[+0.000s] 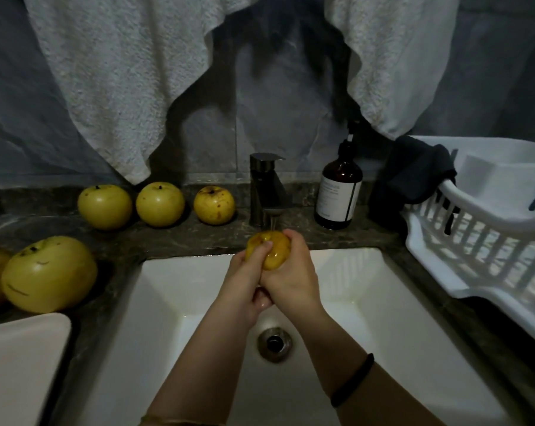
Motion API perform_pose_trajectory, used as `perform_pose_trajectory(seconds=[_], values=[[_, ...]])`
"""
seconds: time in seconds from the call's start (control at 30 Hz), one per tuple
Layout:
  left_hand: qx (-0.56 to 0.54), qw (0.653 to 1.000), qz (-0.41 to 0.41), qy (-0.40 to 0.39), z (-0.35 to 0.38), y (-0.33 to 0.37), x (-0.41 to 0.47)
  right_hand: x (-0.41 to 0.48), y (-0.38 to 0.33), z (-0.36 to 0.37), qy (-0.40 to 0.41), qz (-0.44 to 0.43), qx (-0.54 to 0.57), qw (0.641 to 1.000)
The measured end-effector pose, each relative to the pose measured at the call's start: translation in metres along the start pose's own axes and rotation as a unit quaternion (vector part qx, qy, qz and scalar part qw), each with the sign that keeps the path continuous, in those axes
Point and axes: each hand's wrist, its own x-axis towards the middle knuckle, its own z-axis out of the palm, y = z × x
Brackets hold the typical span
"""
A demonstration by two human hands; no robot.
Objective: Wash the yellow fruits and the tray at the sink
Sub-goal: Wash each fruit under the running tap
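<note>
While water [273, 223] runs, left hand [244, 282], right hand [292, 272] gripping yellow fruit [277, 252] over sink [383, 290], dark counter [180, 238].

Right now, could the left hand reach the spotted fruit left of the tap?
Probably yes. Nothing stands between the left hand and the spotted fruit on the counter. But it and the right hand grip a second fruit under the tap, so it must let go of that first.

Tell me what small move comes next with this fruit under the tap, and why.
Probably roll the fruit a part turn so its underside meets the stream: water from the tap seems to land only on its top.
</note>
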Motion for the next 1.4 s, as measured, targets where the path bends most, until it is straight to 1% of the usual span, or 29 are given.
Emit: perform_pose_trajectory(seconds=[0.1, 0.17, 0.2, 0.27, 0.33, 0.37, 0.4, 0.53, 0.67, 0.77, 0.87, 1.03, 1.17, 1.23, 1.3, 1.4], values=[[-0.014, 1.000, 0.006, 0.006, 0.000, -0.003, 0.003, -0.001, 0.000, 0.002, -0.016, -0.030, -0.018, 0.999], [-0.019, 0.999, 0.021, 0.032, 0.000, -0.003, 0.003, 0.000, 0.000, 0.006, -0.044, -0.035, 0.003, 0.998], [-0.024, 0.999, 0.027, 0.039, 0.000, -0.003, 0.004, 0.001, -0.001, 0.006, -0.063, -0.024, 0.032, 0.997], [-0.032, 0.998, 0.032, 0.044, 0.000, -0.002, 0.004, 0.004, -0.003, 0.003, -0.092, 0.024, 0.128, 0.987], [-0.036, 0.998, 0.026, 0.049, 0.000, -0.002, 0.005, 0.007, -0.007, -0.002, -0.104, 0.084, 0.224, 0.965], [-0.040, 0.998, 0.023, 0.047, 0.000, -0.002, 0.005, 0.007, -0.008, -0.004, -0.099, 0.102, 0.244, 0.959], [-0.039, 0.998, 0.021, 0.043, 0.001, -0.004, 0.005, 0.008, -0.007, -0.004, -0.092, 0.108, 0.241, 0.960], [-0.026, 0.999, 0.011, 0.024, 0.005, -0.008, 0.004, 0.010, 0.004, 0.004, -0.066, 0.073, 0.133, 0.986], [-0.005, 0.999, 0.029, 0.024, 0.005, -0.009, 0.005, 0.010, 0.007, 0.004, -0.062, 0.075, 0.102, 0.990], [0.009, 0.999, 0.047, 0.019, 0.006, -0.009, 0.004, 0.009, 0.009, 0.005, -0.069, 0.089, 0.110, 0.988], [0.004, 0.999, 0.048, 0.025, 0.007, -0.007, 0.003, 0.009, 0.010, 0.009, -0.077, 0.083, 0.111, 0.987], [-0.039, 0.999, 0.031, 0.011, 0.007, -0.006, 0.001, 0.011, 0.008, 0.010, -0.067, 0.085, 0.128, 0.986], [-0.067, 0.997, 0.020, 0.014, 0.005, -0.006, 0.003, 0.013, 0.006, 0.003, -0.070, 0.111, 0.203, 0.970], [-0.071, 0.997, 0.016, 0.017, 0.004, -0.006, 0.005, 0.011, 0.004, 0.001, -0.082, 0.108, 0.211, 0.968], [-0.078, 0.997, 0.000, 0.020, 0.003, -0.006, 0.008, 0.009, 0.006, 0.003, -0.083, 0.095, 0.177, 0.976], [-0.079, 0.996, -0.030, 0.013, 0.004, -0.006, 0.008, 0.006, 0.010, 0.005, -0.053, 0.063, 0.063, 0.995]])
